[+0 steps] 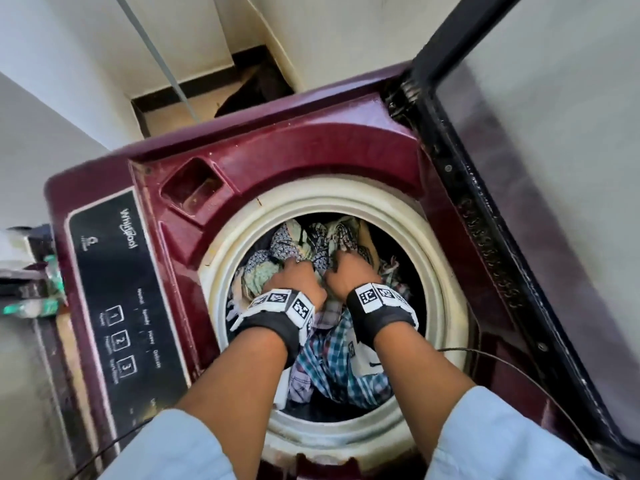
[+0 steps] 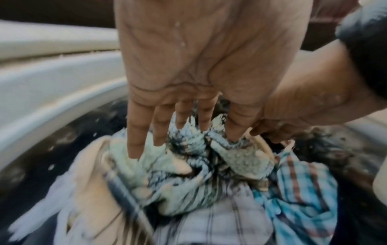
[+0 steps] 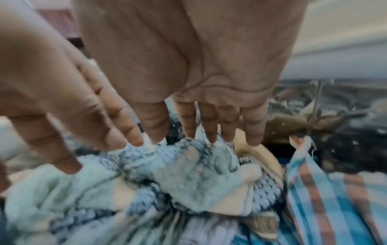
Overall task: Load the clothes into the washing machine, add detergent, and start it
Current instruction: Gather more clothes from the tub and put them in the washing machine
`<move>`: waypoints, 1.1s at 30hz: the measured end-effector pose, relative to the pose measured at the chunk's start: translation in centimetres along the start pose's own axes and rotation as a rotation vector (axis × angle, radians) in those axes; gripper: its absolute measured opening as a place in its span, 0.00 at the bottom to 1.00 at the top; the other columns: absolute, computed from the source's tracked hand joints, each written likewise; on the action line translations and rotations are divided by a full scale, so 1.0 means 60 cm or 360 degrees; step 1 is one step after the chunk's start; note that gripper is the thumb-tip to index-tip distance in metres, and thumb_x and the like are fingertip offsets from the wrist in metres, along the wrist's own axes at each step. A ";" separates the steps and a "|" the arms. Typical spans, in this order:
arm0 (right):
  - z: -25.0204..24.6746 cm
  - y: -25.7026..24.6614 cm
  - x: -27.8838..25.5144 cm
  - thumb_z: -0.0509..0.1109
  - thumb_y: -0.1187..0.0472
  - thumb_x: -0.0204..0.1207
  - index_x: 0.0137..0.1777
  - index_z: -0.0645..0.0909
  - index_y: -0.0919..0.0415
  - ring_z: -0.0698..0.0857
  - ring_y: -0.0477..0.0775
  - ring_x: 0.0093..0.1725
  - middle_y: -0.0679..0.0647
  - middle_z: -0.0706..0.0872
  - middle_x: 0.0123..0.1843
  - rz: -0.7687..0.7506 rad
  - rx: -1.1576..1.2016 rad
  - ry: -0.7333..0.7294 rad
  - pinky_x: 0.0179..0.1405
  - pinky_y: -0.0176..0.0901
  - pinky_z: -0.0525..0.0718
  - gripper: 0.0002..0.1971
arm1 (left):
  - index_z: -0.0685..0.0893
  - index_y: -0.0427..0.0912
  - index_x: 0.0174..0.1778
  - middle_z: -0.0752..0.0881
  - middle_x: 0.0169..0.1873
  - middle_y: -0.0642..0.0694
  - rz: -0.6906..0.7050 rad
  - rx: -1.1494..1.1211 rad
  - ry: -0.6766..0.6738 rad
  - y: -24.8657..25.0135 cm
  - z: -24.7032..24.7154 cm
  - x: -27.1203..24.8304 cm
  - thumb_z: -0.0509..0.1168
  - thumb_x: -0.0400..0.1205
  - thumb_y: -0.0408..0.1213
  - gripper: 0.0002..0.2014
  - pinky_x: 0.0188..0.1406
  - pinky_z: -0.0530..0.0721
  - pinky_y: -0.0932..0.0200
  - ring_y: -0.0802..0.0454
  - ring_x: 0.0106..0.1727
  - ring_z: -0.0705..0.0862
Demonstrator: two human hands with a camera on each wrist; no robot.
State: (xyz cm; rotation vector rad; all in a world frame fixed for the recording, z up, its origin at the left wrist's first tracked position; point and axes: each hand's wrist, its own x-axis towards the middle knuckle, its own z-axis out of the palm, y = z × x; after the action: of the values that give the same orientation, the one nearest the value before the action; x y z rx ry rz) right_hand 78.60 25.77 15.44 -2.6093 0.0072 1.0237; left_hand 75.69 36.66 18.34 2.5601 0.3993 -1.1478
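A maroon top-loading washing machine (image 1: 311, 157) stands with its lid up. Its drum, ringed by a cream rim (image 1: 239, 233), holds a heap of clothes: a blue-and-white patterned cloth (image 1: 311, 237) (image 2: 188, 165) (image 3: 178, 174) on top, a blue checked cloth (image 1: 332, 358) (image 2: 303, 190) (image 3: 335, 199) nearer me. Both hands are down in the drum, side by side. My left hand (image 1: 294, 275) (image 2: 167, 132) presses straight fingers into the patterned cloth. My right hand (image 1: 349, 268) (image 3: 209, 129) does the same just to its right. Neither hand grips anything.
The black control panel (image 1: 117, 299) lies left of the drum, with a detergent recess (image 1: 197, 188) behind it. The raised lid (image 1: 519, 168) stands along the right side. A thin black cable (image 1: 519, 368) crosses the right rim. Green items (image 1: 34, 299) sit on a ledge at far left.
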 end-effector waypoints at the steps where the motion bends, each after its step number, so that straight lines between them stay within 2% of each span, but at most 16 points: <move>1: -0.010 -0.009 -0.017 0.64 0.55 0.78 0.63 0.79 0.61 0.84 0.65 0.60 0.65 0.84 0.63 -0.0013 0.0006 0.0062 0.58 0.52 0.84 0.16 | 0.78 0.43 0.67 0.76 0.69 0.39 0.0034 -0.0009 0.0067 0.007 -0.011 -0.016 0.64 0.79 0.41 0.20 0.61 0.83 0.43 0.34 0.64 0.82; 5: -0.045 -0.030 -0.107 0.62 0.55 0.79 0.61 0.81 0.58 0.85 0.67 0.57 0.65 0.86 0.58 0.0077 0.0132 0.0361 0.53 0.53 0.83 0.15 | 0.81 0.41 0.59 0.85 0.59 0.38 0.0284 0.0055 0.0353 0.024 -0.045 -0.094 0.63 0.81 0.38 0.12 0.53 0.83 0.47 0.36 0.59 0.85; 9: -0.075 -0.041 -0.221 0.61 0.55 0.79 0.51 0.81 0.59 0.85 0.67 0.53 0.64 0.87 0.54 0.0241 0.0233 0.0753 0.42 0.49 0.77 0.10 | 0.83 0.39 0.59 0.86 0.60 0.35 0.0595 0.0069 0.0584 0.035 -0.068 -0.177 0.62 0.82 0.36 0.12 0.54 0.82 0.45 0.34 0.62 0.84; 12: -0.088 -0.056 -0.318 0.61 0.56 0.80 0.55 0.84 0.60 0.84 0.69 0.57 0.65 0.87 0.56 0.0429 0.0370 0.1069 0.48 0.51 0.80 0.13 | 0.84 0.39 0.58 0.86 0.59 0.35 0.0854 0.0104 0.0711 0.043 -0.086 -0.249 0.60 0.84 0.37 0.11 0.52 0.81 0.46 0.33 0.61 0.84; 15: -0.078 -0.070 -0.409 0.62 0.56 0.78 0.52 0.84 0.59 0.85 0.71 0.54 0.66 0.88 0.53 0.0587 0.0497 0.1334 0.50 0.54 0.82 0.12 | 0.85 0.38 0.55 0.87 0.56 0.35 0.1145 0.0226 0.0785 0.040 -0.092 -0.323 0.60 0.83 0.37 0.11 0.50 0.83 0.46 0.33 0.59 0.85; 18: -0.056 -0.068 -0.493 0.61 0.55 0.77 0.50 0.84 0.57 0.85 0.69 0.53 0.63 0.89 0.52 0.0724 0.0615 0.1543 0.49 0.53 0.82 0.11 | 0.84 0.41 0.58 0.87 0.58 0.37 0.1406 0.0336 0.0791 0.041 -0.076 -0.396 0.61 0.83 0.38 0.11 0.52 0.82 0.48 0.35 0.61 0.85; 24: 0.035 -0.012 -0.665 0.62 0.55 0.77 0.49 0.85 0.58 0.85 0.70 0.52 0.64 0.89 0.50 0.1073 0.0802 0.1819 0.45 0.51 0.81 0.11 | 0.84 0.41 0.58 0.87 0.58 0.37 0.1884 0.0573 0.0758 0.047 0.032 -0.547 0.59 0.83 0.39 0.12 0.53 0.82 0.47 0.33 0.61 0.85; 29: 0.148 0.051 -0.808 0.62 0.55 0.77 0.49 0.85 0.59 0.85 0.68 0.53 0.64 0.89 0.51 0.1395 0.0912 0.1868 0.47 0.50 0.80 0.12 | 0.85 0.41 0.54 0.87 0.56 0.38 0.2202 0.0837 0.0627 0.042 0.169 -0.667 0.58 0.84 0.39 0.11 0.49 0.81 0.50 0.35 0.59 0.86; 33: 0.249 0.085 -0.905 0.62 0.56 0.78 0.48 0.84 0.61 0.85 0.69 0.53 0.65 0.88 0.51 0.1599 0.0999 0.1915 0.47 0.51 0.81 0.11 | 0.84 0.42 0.53 0.87 0.55 0.38 0.2316 0.1060 0.0463 0.025 0.286 -0.737 0.58 0.84 0.39 0.11 0.47 0.80 0.52 0.35 0.58 0.87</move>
State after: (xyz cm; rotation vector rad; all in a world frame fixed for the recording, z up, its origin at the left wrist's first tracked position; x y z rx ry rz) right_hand 27.91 19.27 39.57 -2.1001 1.6712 -0.4887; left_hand 36.40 23.11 41.21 2.3949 -1.7441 -0.3013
